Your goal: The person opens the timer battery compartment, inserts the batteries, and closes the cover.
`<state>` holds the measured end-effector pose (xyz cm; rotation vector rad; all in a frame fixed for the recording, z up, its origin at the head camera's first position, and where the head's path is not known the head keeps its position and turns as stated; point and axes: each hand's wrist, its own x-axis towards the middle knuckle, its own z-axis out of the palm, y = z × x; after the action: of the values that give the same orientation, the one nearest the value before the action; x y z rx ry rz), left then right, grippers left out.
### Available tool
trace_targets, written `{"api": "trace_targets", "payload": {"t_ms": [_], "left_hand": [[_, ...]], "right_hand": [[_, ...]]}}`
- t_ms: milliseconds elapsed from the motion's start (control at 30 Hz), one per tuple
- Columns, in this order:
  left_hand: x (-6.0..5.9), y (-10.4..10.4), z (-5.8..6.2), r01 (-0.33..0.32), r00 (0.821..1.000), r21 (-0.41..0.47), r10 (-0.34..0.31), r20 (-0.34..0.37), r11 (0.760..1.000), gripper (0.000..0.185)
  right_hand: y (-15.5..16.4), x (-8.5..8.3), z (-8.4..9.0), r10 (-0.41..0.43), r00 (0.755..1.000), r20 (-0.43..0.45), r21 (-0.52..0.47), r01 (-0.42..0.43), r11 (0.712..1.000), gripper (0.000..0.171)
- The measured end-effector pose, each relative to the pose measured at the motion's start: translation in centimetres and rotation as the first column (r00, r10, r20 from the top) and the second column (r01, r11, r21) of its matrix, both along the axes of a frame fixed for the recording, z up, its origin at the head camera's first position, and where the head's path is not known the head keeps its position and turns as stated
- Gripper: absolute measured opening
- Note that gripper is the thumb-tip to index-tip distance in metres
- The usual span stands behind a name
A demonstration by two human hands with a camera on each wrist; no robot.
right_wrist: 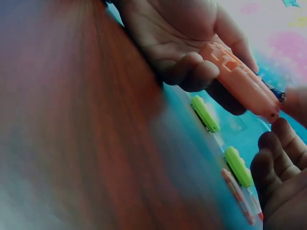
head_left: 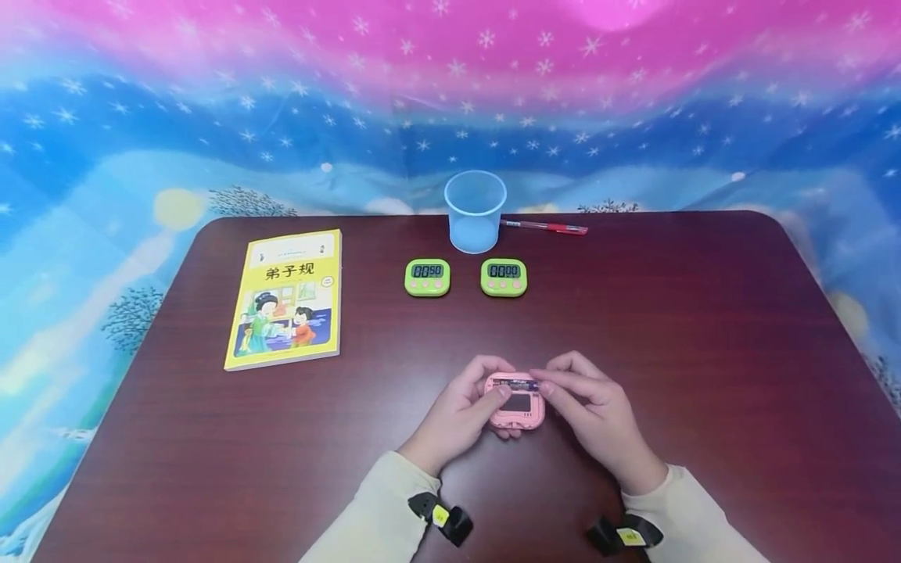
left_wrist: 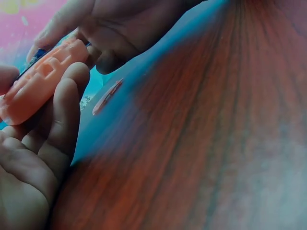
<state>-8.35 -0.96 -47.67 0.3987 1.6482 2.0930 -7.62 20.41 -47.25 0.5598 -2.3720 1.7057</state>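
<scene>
My left hand (head_left: 457, 410) grips a pink digital timer (head_left: 498, 418) above the table, its thumb lying over the back. That back faces up, with a dark rectangular panel (head_left: 516, 403) in it. A dark small battery (head_left: 519, 385) lies along the slot near the timer's far edge. At the battery's right end, my right hand (head_left: 598, 407) pinches it between thumb and index finger. In the right wrist view, the dark battery end (right_wrist: 277, 93) sticks up slightly above the pink timer (right_wrist: 242, 79). Fingers hide part of the slot.
Two green timers (head_left: 427, 278) (head_left: 504, 278) stand face up on the brown table (head_left: 669, 328). Behind them are a blue cup (head_left: 475, 227) and a red pen (head_left: 549, 227). A yellow book (head_left: 285, 301) lies at the left.
</scene>
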Motion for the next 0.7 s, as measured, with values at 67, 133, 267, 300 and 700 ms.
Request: {"api": "trace_targets", "payload": {"t_ms": [67,133,267,300,700], "left_hand": [[0.05,0.13,0.01,-0.001,1.0,0.006,0.001,-0.005,1.0,0.024],[0.08,0.25,0.01,-0.001,1.0,0.006,0.001,-0.017,1.0,0.024],[0.2,0.3,-0.02,-0.002,1.0,-0.006,0.002,-0.029,1.0,0.024],[0.24,0.29,-0.04,0.0,1.0,-0.009,0.0,-0.031,1.0,0.024],[0.28,-0.18,-0.4,0.074,0.987,-0.02,-0.076,-0.145,0.997,0.027]], "right_hand": [[0.05,0.18,0.0,0.004,0.999,0.039,-0.04,-0.003,0.999,0.026],[0.1,0.3,0.08,0.024,0.997,0.071,-0.079,-0.018,0.997,0.026],[0.15,0.47,0.24,0.061,0.99,0.123,-0.141,-0.044,0.989,0.024],[0.15,0.49,0.23,0.071,0.989,0.127,-0.152,-0.051,0.987,0.024],[0.58,0.0,-0.04,0.168,0.958,0.233,-0.29,-0.097,0.952,0.018]]}}
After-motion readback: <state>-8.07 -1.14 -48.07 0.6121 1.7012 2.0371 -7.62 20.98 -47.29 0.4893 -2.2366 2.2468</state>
